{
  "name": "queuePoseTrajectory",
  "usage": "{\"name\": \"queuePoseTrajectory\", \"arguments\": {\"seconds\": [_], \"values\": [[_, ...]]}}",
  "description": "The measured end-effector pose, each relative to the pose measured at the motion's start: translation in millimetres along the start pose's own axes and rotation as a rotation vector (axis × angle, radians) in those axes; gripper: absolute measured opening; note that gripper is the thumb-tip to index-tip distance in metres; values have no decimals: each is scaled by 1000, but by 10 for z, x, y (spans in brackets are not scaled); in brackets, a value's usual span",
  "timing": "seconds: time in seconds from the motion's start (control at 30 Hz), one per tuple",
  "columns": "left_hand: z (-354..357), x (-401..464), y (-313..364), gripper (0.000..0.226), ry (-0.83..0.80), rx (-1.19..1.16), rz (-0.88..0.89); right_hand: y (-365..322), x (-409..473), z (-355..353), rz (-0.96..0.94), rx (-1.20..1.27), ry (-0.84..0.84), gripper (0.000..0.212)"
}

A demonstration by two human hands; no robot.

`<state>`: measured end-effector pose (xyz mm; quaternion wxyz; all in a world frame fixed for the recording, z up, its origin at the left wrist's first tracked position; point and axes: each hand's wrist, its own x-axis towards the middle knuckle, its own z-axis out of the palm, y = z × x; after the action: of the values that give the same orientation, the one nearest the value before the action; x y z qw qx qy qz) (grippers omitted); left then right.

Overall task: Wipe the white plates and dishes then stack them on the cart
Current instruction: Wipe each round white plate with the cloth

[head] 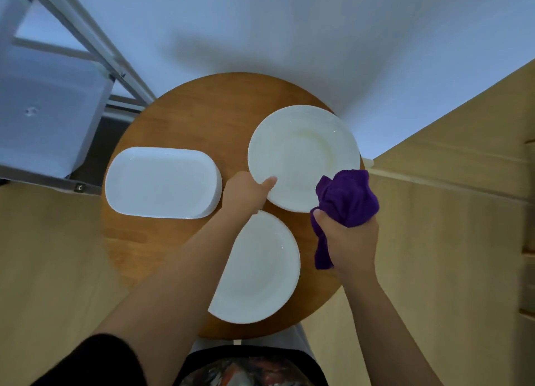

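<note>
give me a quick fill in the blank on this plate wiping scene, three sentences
1. The right hand grips a ____ cloth.
2. The left hand holds the rim of the ____ plate, thumb on top.
3. The oblong dish lies on the ____ wooden table.

Missing words: purple; round; round

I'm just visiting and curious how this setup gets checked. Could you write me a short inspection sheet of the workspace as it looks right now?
Surface: round wooden table, standing on a light wood floor.
Job's things: far round plate, near round plate, oblong dish, all white; purple cloth.
Clutter: nothing seen.
Grippers: left hand grips the far round plate's rim, thumb on top; right hand holds the bunched purple cloth beside that plate.
Cables: nothing seen.
Surroundings: metal-framed cart at upper left, pale wall behind.
</note>
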<state>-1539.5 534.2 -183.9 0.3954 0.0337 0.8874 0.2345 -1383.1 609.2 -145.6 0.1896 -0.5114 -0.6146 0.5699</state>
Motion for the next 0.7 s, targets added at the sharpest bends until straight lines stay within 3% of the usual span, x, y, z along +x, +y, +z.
{"name": "queuePoseTrajectory", "arguments": {"seconds": [0.17, 0.23, 0.33, 0.47, 0.6, 0.7], "values": [[-57, 96, -34, 16, 10, -251, 38, -24, 187, -95, 4, -3, 33, 47], [-91, 63, -19, 5, 45, -451, 77, -15, 231, -143, 15, -1, 51, 45], [-120, 34, 43, 4, 47, -751, -8, 6, 262, -231, 35, 41, 43, 40], [-75, -32, 158, 32, 24, -824, -31, 19, 268, -316, 59, 75, -5, 36], [-55, -129, 209, 23, -122, -1087, 16, -69, 208, -212, -8, -26, 10, 61], [-20, -205, 207, 35, -229, -1298, -71, -151, 118, 66, -12, -282, -131, 93]]}}
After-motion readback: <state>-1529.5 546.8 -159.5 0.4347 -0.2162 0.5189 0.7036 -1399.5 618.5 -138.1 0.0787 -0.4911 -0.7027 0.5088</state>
